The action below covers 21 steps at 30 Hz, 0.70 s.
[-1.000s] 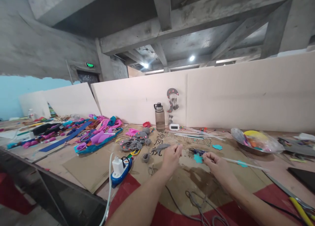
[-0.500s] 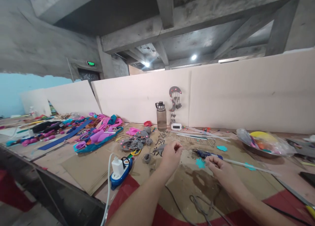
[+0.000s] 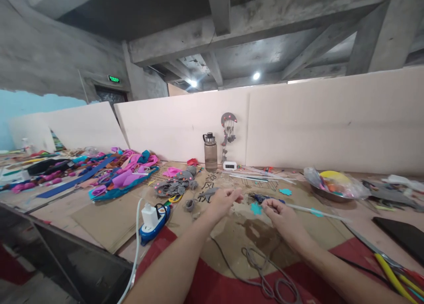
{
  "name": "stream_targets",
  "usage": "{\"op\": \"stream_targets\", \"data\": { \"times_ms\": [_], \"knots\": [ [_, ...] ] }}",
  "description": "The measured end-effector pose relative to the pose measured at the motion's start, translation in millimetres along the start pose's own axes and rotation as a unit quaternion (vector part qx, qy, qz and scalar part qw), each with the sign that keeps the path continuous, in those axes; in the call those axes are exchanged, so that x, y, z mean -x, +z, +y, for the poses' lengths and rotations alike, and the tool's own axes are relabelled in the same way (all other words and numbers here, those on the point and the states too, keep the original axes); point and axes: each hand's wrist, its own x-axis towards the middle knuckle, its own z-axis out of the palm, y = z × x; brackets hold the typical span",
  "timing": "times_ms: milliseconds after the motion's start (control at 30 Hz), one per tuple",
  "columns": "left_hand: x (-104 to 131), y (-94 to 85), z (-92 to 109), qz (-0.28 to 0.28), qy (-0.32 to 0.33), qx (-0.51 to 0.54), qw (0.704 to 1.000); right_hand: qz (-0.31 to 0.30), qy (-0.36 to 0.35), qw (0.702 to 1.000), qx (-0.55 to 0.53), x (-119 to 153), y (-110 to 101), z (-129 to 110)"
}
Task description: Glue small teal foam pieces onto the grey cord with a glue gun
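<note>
My left hand is raised over the middle of the cardboard, its fingers pinched together; anything between them is too small to make out. To its right, my right hand is also closed in a pinch, beside a teal flower-shaped piece, with its grip unclear. Behind that hand lies a dark blue tool, next to a whitish stick. Another teal flower lies farther back. A ball of grey yarn sits left of my left hand.
A bottle and small white clock stand at the back. Grey felt pieces and a blue power strip are left. A metal bowl, black tablet-like object and yellow-handled tool are right. Cords lie in front.
The view has shifted right, bringing the black object and yellow-handled tool further into sight. My left hand has turned slightly, fingers pointing more to the right. My right hand remains beside the teal flower.
</note>
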Motion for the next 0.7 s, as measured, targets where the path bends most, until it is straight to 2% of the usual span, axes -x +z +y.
{"op": "stream_targets", "data": {
  "times_ms": [100, 200, 567, 700],
  "knots": [
    [3.9, 2.3, 5.9, -0.07, 0.021, 0.022, 0.997, -0.012, -0.006, 1.0, -0.004, 0.6, -0.4, -3.3],
    [6.3, 5.4, 7.9, -0.1, 0.019, 0.04, 0.994, -0.019, -0.009, 1.0, -0.009, 1.7, -0.8, -6.2],
    [15.1, 13.0, 18.6, -0.127, -0.005, 0.022, 0.992, -0.042, -0.053, 0.998, 0.017, 5.3, 0.5, -0.3],
    [16.8, 13.8, 22.8, -0.11, 0.016, -0.023, 0.994, -0.041, -0.082, 0.994, 0.06, 6.2, 0.4, -0.7]
  ]
}}
